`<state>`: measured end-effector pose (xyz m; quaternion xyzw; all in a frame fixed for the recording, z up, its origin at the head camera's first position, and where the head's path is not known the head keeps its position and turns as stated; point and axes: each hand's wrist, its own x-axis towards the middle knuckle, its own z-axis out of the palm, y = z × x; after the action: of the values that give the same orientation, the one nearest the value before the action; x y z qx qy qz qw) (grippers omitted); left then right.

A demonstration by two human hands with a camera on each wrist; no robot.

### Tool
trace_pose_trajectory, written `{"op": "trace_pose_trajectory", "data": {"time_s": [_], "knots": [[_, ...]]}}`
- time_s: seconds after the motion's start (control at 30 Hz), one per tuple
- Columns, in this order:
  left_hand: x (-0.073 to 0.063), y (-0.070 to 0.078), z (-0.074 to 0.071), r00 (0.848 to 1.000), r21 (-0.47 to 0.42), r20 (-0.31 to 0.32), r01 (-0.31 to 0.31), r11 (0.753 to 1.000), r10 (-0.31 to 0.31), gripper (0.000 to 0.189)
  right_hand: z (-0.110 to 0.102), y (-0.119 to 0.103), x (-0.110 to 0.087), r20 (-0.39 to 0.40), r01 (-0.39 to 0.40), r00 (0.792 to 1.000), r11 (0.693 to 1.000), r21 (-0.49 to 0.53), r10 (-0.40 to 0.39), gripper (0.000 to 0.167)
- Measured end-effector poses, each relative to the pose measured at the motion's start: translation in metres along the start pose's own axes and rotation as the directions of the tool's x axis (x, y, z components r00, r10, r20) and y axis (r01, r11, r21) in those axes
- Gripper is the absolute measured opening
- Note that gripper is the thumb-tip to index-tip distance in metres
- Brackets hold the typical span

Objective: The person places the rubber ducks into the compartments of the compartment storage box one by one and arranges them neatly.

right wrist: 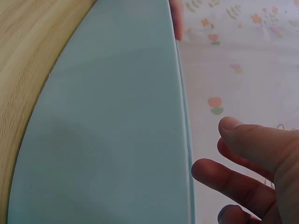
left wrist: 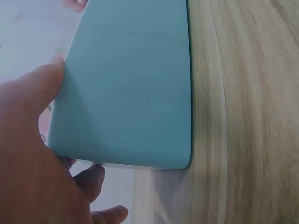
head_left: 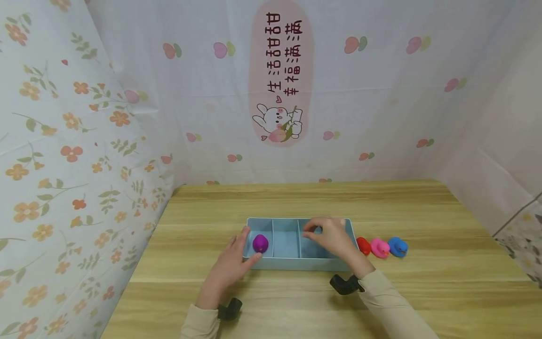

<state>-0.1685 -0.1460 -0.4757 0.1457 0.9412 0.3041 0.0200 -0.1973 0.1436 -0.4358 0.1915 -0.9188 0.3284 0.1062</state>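
Observation:
A light blue box (head_left: 287,263) with three compartments lies lengthwise on the table. Inside its left compartment sits a purple rubber duck (head_left: 260,243). My left hand (head_left: 230,263) holds the box's near left corner, thumb on the front rim and fingers along the left end; the left wrist view shows the thumb tip at the rim. Over the right compartment hovers my right hand (head_left: 332,238), its fingers loosely bent and nothing between them in the right wrist view. A small dark shape shows beneath those fingers in the head view, mostly hidden.
Just right of the box, a red duck (head_left: 363,246), a pink duck (head_left: 380,248) and a blue duck (head_left: 398,246) stand in a row on the wooden table (head_left: 296,306). Patterned cloth (head_left: 203,94) hangs behind and at the sides.

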Motion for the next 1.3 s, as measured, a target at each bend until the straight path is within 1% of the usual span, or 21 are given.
{"op": "trace_pose_trajectory", "data": {"time_s": [0.17,0.3,0.53,0.8,1.0,1.13,1.3], "knots": [[0.001,0.000,0.001,1.000,-0.004,0.000,0.001,1.000,-0.001,0.082,-0.006,0.005,-0.004,0.001,-0.019,1.000,1.000,-0.012,0.019,0.009],[0.000,-0.002,0.002,1.000,0.003,-0.001,0.002,1.000,-0.002,0.082,-0.010,0.013,-0.009,0.006,-0.029,1.000,1.000,0.001,0.029,0.008],[0.001,-0.002,0.001,1.000,0.005,0.002,0.004,1.000,-0.004,0.083,-0.026,0.023,-0.019,-0.007,-0.045,0.999,0.999,0.013,0.045,0.006],[0.001,-0.001,0.000,1.000,-0.005,0.007,0.007,1.000,-0.007,0.082,-0.039,0.038,-0.030,-0.072,-0.084,0.994,0.995,-0.049,0.081,0.006],[-0.001,0.000,-0.001,1.000,-0.013,0.017,0.027,1.000,-0.026,0.082,-0.053,0.048,-0.040,-0.081,-0.166,0.983,0.985,-0.053,0.162,0.005],[0.000,0.000,-0.001,1.000,-0.008,0.018,0.025,1.000,-0.025,0.082,-0.060,0.056,-0.046,-0.116,-0.181,0.979,0.976,-0.120,0.167,0.004],[0.000,0.001,-0.002,1.000,-0.011,0.024,0.021,1.000,-0.020,0.082,-0.067,0.068,-0.054,-0.156,-0.223,0.967,0.965,-0.135,0.202,0.005]]}}
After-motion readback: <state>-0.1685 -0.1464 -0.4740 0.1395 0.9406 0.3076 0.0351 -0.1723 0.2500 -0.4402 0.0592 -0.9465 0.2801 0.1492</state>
